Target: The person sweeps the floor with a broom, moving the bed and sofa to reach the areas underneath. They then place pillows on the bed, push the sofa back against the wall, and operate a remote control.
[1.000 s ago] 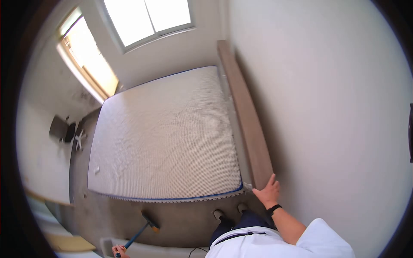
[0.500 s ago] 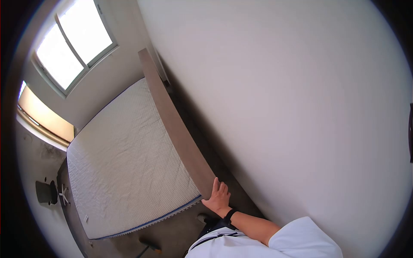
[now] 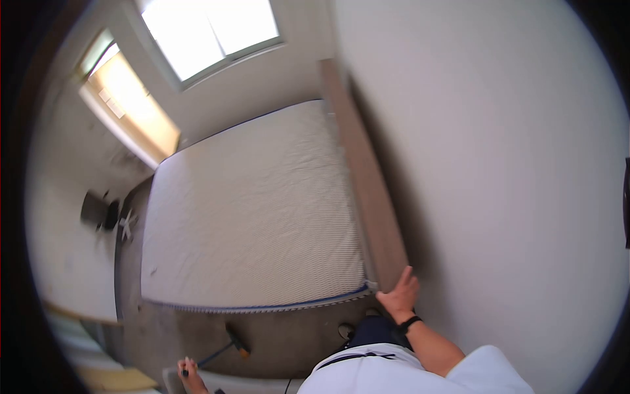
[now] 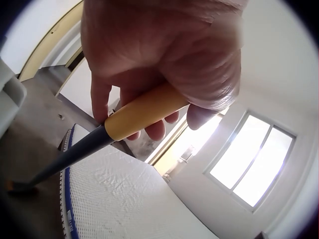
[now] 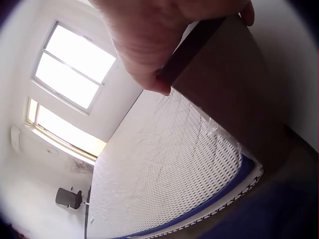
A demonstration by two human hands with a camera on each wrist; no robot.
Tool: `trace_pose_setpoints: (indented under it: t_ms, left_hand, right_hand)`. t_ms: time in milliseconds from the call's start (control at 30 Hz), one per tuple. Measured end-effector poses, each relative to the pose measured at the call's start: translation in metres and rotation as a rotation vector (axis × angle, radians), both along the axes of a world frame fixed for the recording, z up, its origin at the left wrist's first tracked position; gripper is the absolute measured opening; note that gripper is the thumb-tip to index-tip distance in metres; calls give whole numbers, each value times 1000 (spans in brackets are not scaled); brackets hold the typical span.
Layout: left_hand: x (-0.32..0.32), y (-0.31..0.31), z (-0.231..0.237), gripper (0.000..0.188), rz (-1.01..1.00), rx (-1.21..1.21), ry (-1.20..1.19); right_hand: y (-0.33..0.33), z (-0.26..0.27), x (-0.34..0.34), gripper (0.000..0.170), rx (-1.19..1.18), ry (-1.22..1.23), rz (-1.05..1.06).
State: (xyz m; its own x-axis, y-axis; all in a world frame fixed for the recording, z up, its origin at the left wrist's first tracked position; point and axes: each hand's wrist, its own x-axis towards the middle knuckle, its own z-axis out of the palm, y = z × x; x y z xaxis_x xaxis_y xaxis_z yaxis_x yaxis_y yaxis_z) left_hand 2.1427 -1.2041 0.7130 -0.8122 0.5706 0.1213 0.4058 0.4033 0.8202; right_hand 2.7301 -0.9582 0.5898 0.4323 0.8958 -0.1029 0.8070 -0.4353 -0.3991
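In the head view my left hand (image 3: 191, 375) holds a broom (image 3: 237, 341) by its handle, with the broom head low over the floor at the foot of the bed. The left wrist view shows the fingers wrapped around the handle's yellow section (image 4: 147, 112), below which the shaft is dark. My right hand (image 3: 401, 297) grips the near end of a brown headboard (image 3: 367, 180), thumb on the mattress side and fingers over the far side. Beside the headboard lies a white quilted mattress (image 3: 256, 210) with blue edging.
A plain wall (image 3: 499, 164) runs along the right, with a narrow dark gap behind the headboard. An office chair (image 3: 98, 210) stands at the left wall. A window (image 3: 213, 33) and a bright doorway (image 3: 131, 98) are at the back. A pale ledge-like piece (image 3: 256, 384) borders the near floor.
The head view swung toward the right wall and back, so the left hand and most of the broom left the picture and returned. The right hand stays on the headboard's end throughout.
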Motion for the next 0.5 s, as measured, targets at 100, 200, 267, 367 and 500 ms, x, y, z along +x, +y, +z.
trace_pose_setpoints:
  t_ms: [100, 200, 267, 367, 500]
  left_hand:
    - [7, -5, 7, 25, 49, 78, 46]
    - [13, -23, 13, 24, 93, -3, 179]
    - [9, -35, 15, 23, 134, 16, 165]
    - [11, -41, 15, 22, 141, 9, 140]
    - [-8, -62, 2, 22, 133, 137, 24]
  right_hand:
    - [-1, -14, -5, 114, 72, -56, 35]
    - [1, -5, -12, 114, -9, 20, 78]
    - [-6, -8, -11, 113, 7, -43, 74]
    - [-5, -7, -12, 114, 17, -92, 75]
    - [-4, -14, -9, 110, 120, -115, 85]
